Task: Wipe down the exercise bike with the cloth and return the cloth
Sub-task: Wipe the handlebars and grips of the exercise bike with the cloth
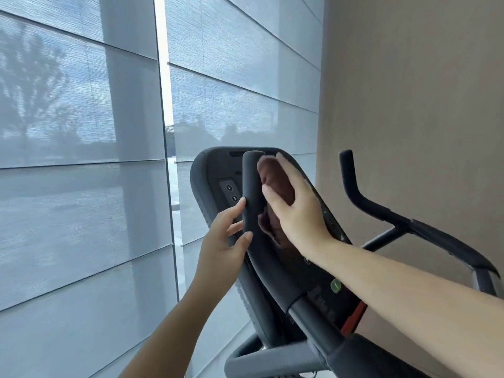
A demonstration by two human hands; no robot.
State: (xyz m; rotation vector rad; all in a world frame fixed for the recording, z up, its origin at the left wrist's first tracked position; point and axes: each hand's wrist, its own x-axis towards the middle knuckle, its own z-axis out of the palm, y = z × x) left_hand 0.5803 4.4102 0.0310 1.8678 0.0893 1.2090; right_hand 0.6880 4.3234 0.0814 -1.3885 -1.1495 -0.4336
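Two hands engaged | right hand (297,211): near-straight fingers (283,165) press brown cloth (275,178) flat on exercise bike (362,356) console (215,170) | left hand (221,238): fingers wrapped round left handlebar grip (252,192) | progress: wiping judged underway; right handlebar (354,186), frame, cloth return outstanding.

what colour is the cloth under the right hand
Reddish brown cloth; the head view shows it best, under the right hand.
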